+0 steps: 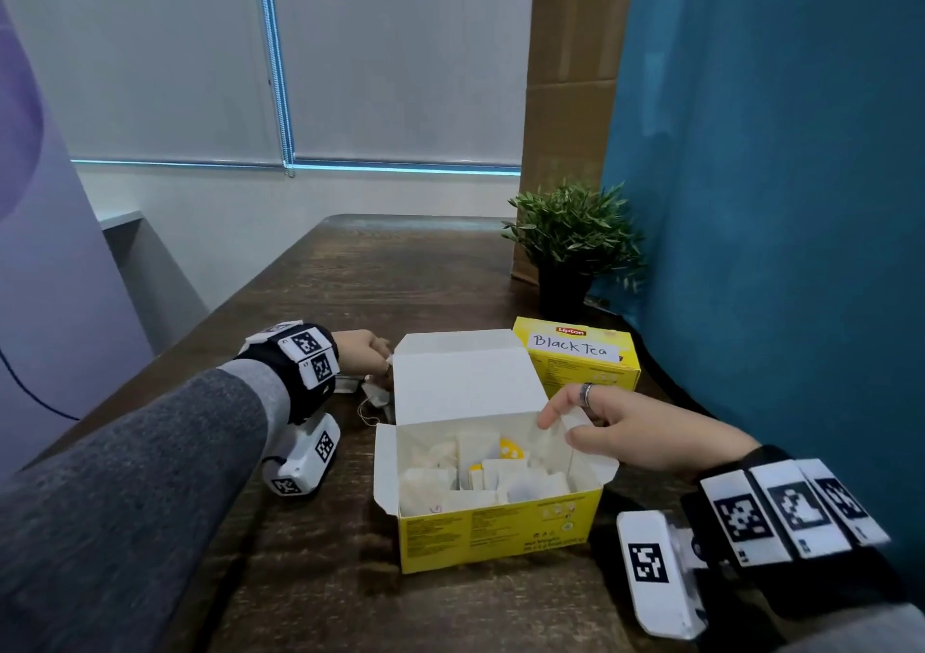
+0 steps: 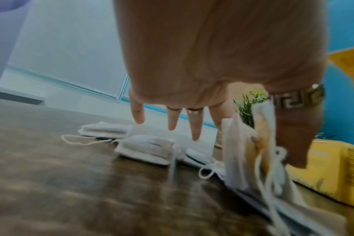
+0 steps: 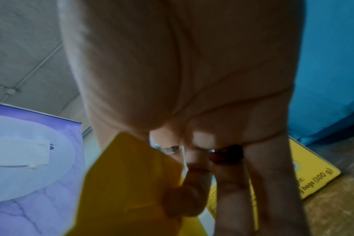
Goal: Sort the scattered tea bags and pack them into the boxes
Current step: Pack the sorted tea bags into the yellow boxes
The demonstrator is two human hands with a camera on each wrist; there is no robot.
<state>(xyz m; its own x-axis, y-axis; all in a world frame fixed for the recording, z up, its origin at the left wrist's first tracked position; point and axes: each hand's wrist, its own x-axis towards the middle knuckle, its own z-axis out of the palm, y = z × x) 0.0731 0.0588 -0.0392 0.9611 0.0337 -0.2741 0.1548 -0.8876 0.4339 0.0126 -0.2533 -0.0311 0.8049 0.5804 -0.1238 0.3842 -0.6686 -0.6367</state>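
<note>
From the head view, the open box (image 1: 500,517) sat on the surface (image 1: 350,277), tea bags packed inside. The right hand (image 1: 645,432) pinched the box's right side flap. The left hand (image 1: 358,352) reached to loose tea bags (image 1: 373,395) just left of the box. A second box (image 1: 580,352) marked "Black Tea" stood behind it, a plant (image 1: 575,232) farther back.

Left wrist view: thumb and forefinger pinched a tea bag (image 2: 243,151), the other fingers (image 2: 195,126) straight.

Right wrist view: fingers (image 3: 232,183) curled on the yellow flap (image 3: 131,183).
</note>
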